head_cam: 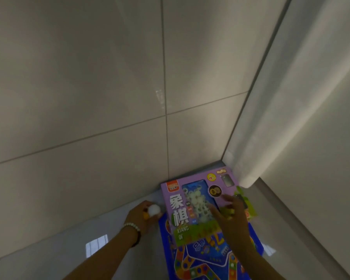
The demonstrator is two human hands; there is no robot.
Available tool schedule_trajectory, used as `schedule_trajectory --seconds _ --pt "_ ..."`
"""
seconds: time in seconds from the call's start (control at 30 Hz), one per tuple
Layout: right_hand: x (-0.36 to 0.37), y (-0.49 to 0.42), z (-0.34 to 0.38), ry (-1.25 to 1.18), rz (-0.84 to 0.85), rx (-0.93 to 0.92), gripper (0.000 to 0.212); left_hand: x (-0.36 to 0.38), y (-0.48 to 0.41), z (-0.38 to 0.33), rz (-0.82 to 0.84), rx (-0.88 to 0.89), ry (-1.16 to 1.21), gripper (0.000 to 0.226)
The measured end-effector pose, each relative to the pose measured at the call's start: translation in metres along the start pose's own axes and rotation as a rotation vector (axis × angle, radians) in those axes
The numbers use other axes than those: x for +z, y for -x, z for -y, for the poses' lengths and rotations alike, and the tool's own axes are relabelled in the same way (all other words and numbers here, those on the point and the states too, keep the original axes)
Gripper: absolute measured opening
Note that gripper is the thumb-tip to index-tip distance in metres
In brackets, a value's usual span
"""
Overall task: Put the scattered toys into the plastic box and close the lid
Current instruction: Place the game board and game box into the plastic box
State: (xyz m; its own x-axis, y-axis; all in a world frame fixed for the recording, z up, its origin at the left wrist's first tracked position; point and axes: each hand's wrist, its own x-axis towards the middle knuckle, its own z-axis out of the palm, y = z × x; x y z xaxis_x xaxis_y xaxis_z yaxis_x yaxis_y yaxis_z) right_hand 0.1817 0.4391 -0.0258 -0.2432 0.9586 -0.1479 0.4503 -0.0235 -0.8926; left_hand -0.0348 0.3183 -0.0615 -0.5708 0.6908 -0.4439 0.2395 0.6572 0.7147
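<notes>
A purple chess-set box [175,199] lies on the floor in the corner, on top of a blue board-game box [202,257]. My right hand [229,214] lies on the purple box with its fingers spread; small yellow bits show by the fingers, too blurred to identify. Left of the boxes, my left hand [140,216] grips a white ball [154,210] together with a small orange piece [145,216]. No plastic box or lid appears in the view.
A tiled wall [89,98] rises directly behind the boxes. A pale curtain [291,118] hangs on the right, its hem reaching the purple box's far corner. Glossy grey floor [69,249] stretches to the left.
</notes>
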Motion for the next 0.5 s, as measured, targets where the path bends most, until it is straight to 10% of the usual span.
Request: schedule_trajectory --seconds 0.1,0.2,0.5 --pt "-0.027 0.010 -0.025 0.141 -0.253 0.202 0.107 0.006 0.024 0.004 0.066 -0.028 0.074 0.021" --pt "-0.039 0.022 -0.058 0.213 -0.081 0.527 0.142 0.025 0.046 0.002 0.133 -0.058 0.161 0.019" --pt "-0.054 0.035 -0.057 0.228 0.168 0.685 0.145 0.053 0.088 0.003 0.114 -0.198 0.407 0.029"
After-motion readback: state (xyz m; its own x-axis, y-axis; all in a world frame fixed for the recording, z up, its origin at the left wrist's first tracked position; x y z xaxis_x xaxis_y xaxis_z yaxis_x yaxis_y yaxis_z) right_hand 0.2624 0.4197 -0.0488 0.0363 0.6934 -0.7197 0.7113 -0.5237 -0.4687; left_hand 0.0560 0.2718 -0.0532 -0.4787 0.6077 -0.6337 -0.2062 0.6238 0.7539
